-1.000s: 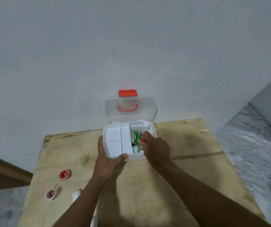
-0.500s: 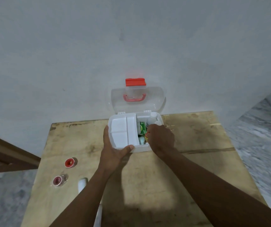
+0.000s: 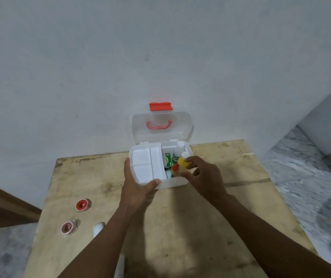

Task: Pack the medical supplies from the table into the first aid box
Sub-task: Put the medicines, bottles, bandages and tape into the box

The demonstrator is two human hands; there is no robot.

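Note:
The white first aid box (image 3: 177,182) stands open at the table's far edge, its clear lid (image 3: 180,125) with a red handle leaning on the wall. My left hand (image 3: 135,185) grips the box's front left corner, beside the white inner tray (image 3: 142,165). Over the right compartment, my right hand (image 3: 202,175) holds a yellow-capped bottle (image 3: 182,162) with its fingertips. Inside lie a green packet (image 3: 168,159), a white bottle (image 3: 177,152) and a small red-capped bottle (image 3: 175,168). Two red tape rolls (image 3: 82,205) (image 3: 68,227) and a white tube (image 3: 98,228) rest on the table's left.
The wooden table (image 3: 180,227) ends against a plain white wall behind the box. A grey marble floor (image 3: 310,177) shows to the right and lower left. A brown wooden piece (image 3: 2,205) juts in at the left edge.
My right hand has drawn back from inside the box, and the yellow-capped bottle now shows at its fingertips. My left hand has kept its hold on the box.

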